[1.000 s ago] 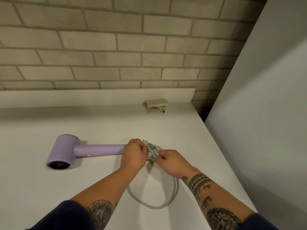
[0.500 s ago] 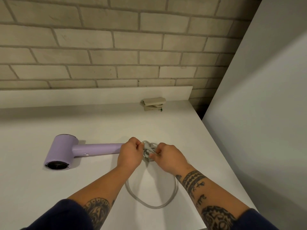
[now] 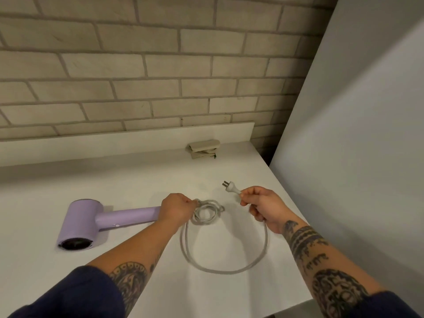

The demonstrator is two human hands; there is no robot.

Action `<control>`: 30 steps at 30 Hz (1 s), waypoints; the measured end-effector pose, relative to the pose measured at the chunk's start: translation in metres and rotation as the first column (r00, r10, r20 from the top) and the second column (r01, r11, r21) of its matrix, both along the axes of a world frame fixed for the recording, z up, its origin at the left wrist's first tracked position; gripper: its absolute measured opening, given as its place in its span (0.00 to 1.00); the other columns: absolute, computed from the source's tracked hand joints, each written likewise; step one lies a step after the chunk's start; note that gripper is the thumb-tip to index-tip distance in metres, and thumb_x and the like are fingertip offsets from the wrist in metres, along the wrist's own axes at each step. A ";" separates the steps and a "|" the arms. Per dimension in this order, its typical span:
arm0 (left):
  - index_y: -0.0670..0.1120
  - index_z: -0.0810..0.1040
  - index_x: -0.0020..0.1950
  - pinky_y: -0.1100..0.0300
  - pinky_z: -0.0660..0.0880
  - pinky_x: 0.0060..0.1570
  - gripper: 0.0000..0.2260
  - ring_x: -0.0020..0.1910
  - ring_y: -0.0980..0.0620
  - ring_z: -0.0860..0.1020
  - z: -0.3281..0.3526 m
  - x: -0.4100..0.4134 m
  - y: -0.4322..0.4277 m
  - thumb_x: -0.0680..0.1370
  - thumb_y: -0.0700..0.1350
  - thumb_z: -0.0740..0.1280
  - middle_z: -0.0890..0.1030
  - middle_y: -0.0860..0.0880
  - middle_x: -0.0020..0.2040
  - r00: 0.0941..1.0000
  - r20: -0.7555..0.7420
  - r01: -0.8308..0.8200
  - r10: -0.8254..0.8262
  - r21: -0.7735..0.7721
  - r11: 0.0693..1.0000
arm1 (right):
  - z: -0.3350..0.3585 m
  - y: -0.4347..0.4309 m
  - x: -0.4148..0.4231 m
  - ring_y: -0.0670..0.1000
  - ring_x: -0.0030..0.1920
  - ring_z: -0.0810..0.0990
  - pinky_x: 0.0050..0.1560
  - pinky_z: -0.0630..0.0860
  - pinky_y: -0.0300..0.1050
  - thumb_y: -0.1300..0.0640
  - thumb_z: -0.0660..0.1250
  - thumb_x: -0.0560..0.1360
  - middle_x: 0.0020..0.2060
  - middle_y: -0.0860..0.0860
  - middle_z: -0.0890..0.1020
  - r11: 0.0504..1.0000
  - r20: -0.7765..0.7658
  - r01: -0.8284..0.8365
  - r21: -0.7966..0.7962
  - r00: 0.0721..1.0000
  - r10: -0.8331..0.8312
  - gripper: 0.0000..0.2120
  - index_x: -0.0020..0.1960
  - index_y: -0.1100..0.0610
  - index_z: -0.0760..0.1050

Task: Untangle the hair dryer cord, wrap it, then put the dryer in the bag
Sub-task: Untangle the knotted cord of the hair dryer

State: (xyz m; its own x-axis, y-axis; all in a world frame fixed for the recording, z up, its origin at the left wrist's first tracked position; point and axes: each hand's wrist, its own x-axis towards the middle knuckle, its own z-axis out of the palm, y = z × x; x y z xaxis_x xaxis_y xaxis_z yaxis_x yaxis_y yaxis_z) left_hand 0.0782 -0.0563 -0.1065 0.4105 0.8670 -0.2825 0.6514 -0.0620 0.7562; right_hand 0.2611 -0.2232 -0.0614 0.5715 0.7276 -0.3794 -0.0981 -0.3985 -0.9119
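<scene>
The left grip [image 3: 176,211] pinched the tangled coil of grey cord [image 3: 210,203] beside the handle end of the lilac hair dryer [image 3: 91,220], which lay on the white surface [image 3: 114,180]. The right grip [image 3: 261,207] held the cord just behind its plug [image 3: 230,188].

White counter [image 3: 114,180] bearing a lilac hair dryer [image 3: 87,221] on its side, its grey cord [image 3: 229,270] coiled and looped just beside the handle, and folded beige fabric [image 3: 203,149] at the rear ledge.

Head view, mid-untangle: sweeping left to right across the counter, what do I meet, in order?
hair dryer → left hand → coiled cord → plug → right hand. The folded bag at the back overlaps the coil, so it is left out.
</scene>
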 end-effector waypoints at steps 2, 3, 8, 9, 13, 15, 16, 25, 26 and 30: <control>0.44 0.83 0.43 0.58 0.76 0.45 0.10 0.44 0.47 0.80 0.001 0.003 0.004 0.75 0.51 0.75 0.84 0.47 0.42 0.995 -0.077 0.069 -0.068 0.001 0.998 | 0.002 -0.008 0.014 0.48 0.29 0.72 0.26 0.65 0.40 0.58 0.70 0.77 0.40 0.52 0.84 0.989 -0.012 0.149 -0.008 0.989 -0.149 0.04 0.50 0.58 0.81; 0.46 0.83 0.43 0.59 0.76 0.46 0.08 0.46 0.48 0.80 0.002 0.004 0.005 0.75 0.50 0.74 0.83 0.49 0.43 0.982 -0.141 0.128 -0.123 0.029 0.991 | 0.001 -0.012 0.018 0.48 0.31 0.74 0.27 0.67 0.40 0.57 0.69 0.78 0.41 0.52 0.84 0.978 0.001 0.207 -0.031 0.978 -0.207 0.05 0.51 0.58 0.80; 0.51 0.81 0.57 0.59 0.76 0.49 0.14 0.51 0.50 0.78 -0.003 0.003 0.010 0.72 0.50 0.76 0.80 0.50 0.55 0.928 -0.255 0.324 -0.271 0.194 0.926 | -0.024 -0.032 0.022 0.53 0.31 0.78 0.31 0.75 0.44 0.61 0.62 0.80 0.41 0.57 0.82 0.899 0.085 0.390 -0.197 0.921 -0.380 0.06 0.56 0.59 0.75; 0.53 0.80 0.61 0.57 0.75 0.52 0.17 0.56 0.49 0.77 -0.005 0.003 0.012 0.73 0.51 0.76 0.78 0.50 0.58 0.914 -0.260 0.371 -0.312 0.221 0.902 | -0.032 -0.036 0.019 0.54 0.32 0.79 0.33 0.77 0.45 0.61 0.62 0.79 0.41 0.57 0.83 0.887 0.137 0.399 -0.232 0.916 -0.376 0.07 0.57 0.58 0.74; 0.63 0.75 0.67 0.51 0.69 0.57 0.21 0.67 0.49 0.72 -0.005 0.002 0.015 0.74 0.62 0.70 0.78 0.58 0.63 0.775 -0.435 0.588 -0.458 0.231 0.775 | -0.056 -0.049 0.002 0.56 0.48 0.83 0.52 0.81 0.52 0.56 0.63 0.77 0.48 0.53 0.83 0.852 0.449 0.341 -0.397 0.882 -0.143 0.11 0.58 0.56 0.75; 0.65 0.73 0.68 0.51 0.63 0.55 0.20 0.66 0.50 0.74 -0.004 0.001 0.016 0.76 0.64 0.66 0.80 0.60 0.62 0.726 -0.501 0.627 -0.471 0.200 0.753 | -0.060 -0.050 -0.010 0.58 0.57 0.79 0.58 0.77 0.51 0.55 0.63 0.79 0.58 0.56 0.79 0.836 0.519 0.342 -0.429 0.851 -0.081 0.17 0.66 0.56 0.72; 0.65 0.73 0.68 0.50 0.62 0.55 0.20 0.65 0.50 0.75 -0.004 0.001 0.016 0.77 0.64 0.65 0.80 0.59 0.62 0.721 -0.503 0.631 -0.476 0.194 0.751 | -0.061 -0.048 -0.016 0.59 0.62 0.75 0.62 0.75 0.52 0.55 0.62 0.79 0.63 0.58 0.75 0.822 0.559 0.349 -0.451 0.828 -0.044 0.21 0.71 0.56 0.68; 0.58 0.49 0.83 0.46 0.55 0.75 0.53 0.81 0.47 0.54 -0.018 0.007 0.007 0.67 0.66 0.75 0.58 0.54 0.82 0.630 -0.426 0.772 -0.650 0.251 0.584 | -0.062 -0.017 -0.090 0.47 0.62 0.67 0.68 0.66 0.49 0.34 0.65 0.72 0.57 0.39 0.74 0.854 0.612 -0.199 -0.480 0.622 0.489 0.21 0.59 0.44 0.79; 0.57 0.51 0.82 0.47 0.58 0.73 0.50 0.79 0.46 0.58 -0.021 0.009 0.007 0.68 0.65 0.74 0.63 0.53 0.80 0.626 -0.431 0.776 -0.650 0.258 0.576 | -0.065 -0.015 -0.096 0.46 0.61 0.66 0.68 0.65 0.48 0.31 0.65 0.70 0.57 0.38 0.73 0.830 0.572 -0.254 -0.497 0.623 0.533 0.24 0.59 0.43 0.79; 0.55 0.67 0.74 0.49 0.68 0.63 0.33 0.68 0.47 0.70 -0.025 0.015 0.006 0.72 0.64 0.71 0.75 0.53 0.70 0.669 -0.419 0.742 -0.614 0.320 0.589 | -0.073 -0.009 -0.105 0.46 0.62 0.66 0.67 0.65 0.45 0.33 0.67 0.71 0.58 0.40 0.74 0.869 0.588 -0.205 -0.451 0.664 0.461 0.24 0.62 0.43 0.77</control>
